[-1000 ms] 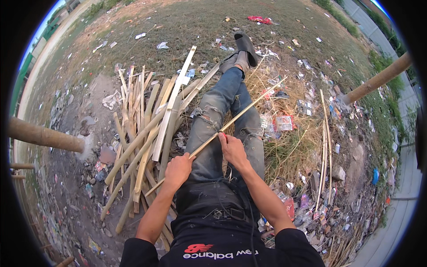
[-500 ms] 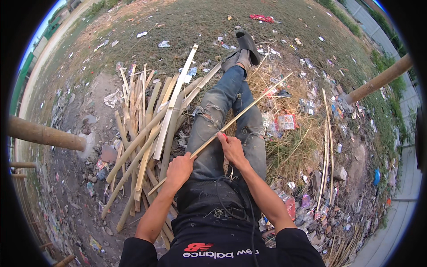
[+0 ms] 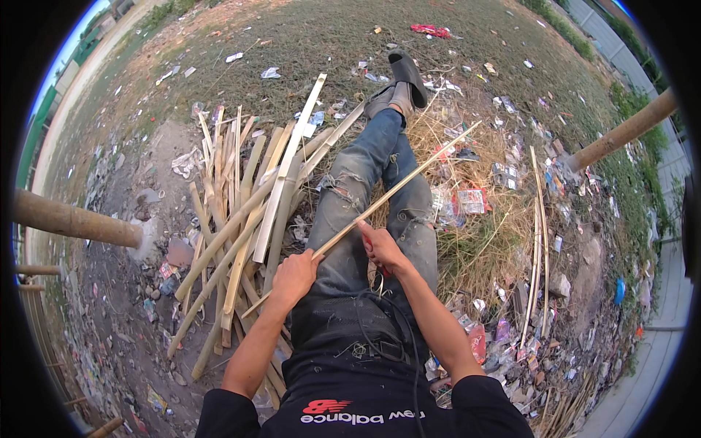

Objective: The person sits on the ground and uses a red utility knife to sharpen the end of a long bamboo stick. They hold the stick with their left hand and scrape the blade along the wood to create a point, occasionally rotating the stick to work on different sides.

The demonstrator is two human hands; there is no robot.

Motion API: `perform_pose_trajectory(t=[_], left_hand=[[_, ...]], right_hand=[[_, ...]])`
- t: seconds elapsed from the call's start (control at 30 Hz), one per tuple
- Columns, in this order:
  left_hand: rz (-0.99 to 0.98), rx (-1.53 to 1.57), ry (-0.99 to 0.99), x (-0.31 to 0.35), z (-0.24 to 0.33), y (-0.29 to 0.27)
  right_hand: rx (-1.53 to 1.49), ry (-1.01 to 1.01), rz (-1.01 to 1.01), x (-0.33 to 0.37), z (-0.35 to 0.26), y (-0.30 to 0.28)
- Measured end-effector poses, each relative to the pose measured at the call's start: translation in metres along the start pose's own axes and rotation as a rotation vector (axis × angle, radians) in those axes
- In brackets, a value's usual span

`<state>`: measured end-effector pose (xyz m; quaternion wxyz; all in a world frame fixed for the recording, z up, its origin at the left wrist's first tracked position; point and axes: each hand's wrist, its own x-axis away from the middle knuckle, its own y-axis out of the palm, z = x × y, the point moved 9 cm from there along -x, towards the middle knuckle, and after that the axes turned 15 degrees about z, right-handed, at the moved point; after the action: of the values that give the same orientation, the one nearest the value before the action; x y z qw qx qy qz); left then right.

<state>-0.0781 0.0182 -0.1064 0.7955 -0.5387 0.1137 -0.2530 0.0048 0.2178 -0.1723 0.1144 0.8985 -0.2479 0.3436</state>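
Observation:
A long, thin bamboo strip (image 3: 416,172) lies slantwise across my thighs, its far end up to the right and its near end beside my left forearm. My left hand (image 3: 294,276) is closed around its lower part. In my right hand (image 3: 381,250), close against the strip's middle, is a red-handled tool (image 3: 367,239). Red shows above and below the fist; the tool's working end cannot be made out. Under both hands are my legs in torn jeans (image 3: 343,191), stretched out and crossed at the ankles.
On the left lies a pile of split bamboo pieces (image 3: 237,252). Two long strips (image 3: 539,241) lie to the right, past dry grass (image 3: 467,252). Thick bamboo poles stand at left (image 3: 80,219) and right (image 3: 624,130). Litter covers the ground around me.
My right wrist has turned a little, so more of the red handle shows below the fist. The bamboo strip and my left hand have hardly moved.

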Motion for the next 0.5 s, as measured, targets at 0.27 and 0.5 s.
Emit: perform_pose_trajectory(t=[0.27, 0.5], left_hand=[[0.025, -0.023, 0.002, 0.000, 0.004, -0.005], [0.046, -0.052, 0.015, 0.002, 0.008, -0.005]], right_hand=[[0.299, -0.604, 0.447, 0.012, -0.039, -0.023], [0.401, -0.572, 0.474, 0.013, -0.043, -0.019]])
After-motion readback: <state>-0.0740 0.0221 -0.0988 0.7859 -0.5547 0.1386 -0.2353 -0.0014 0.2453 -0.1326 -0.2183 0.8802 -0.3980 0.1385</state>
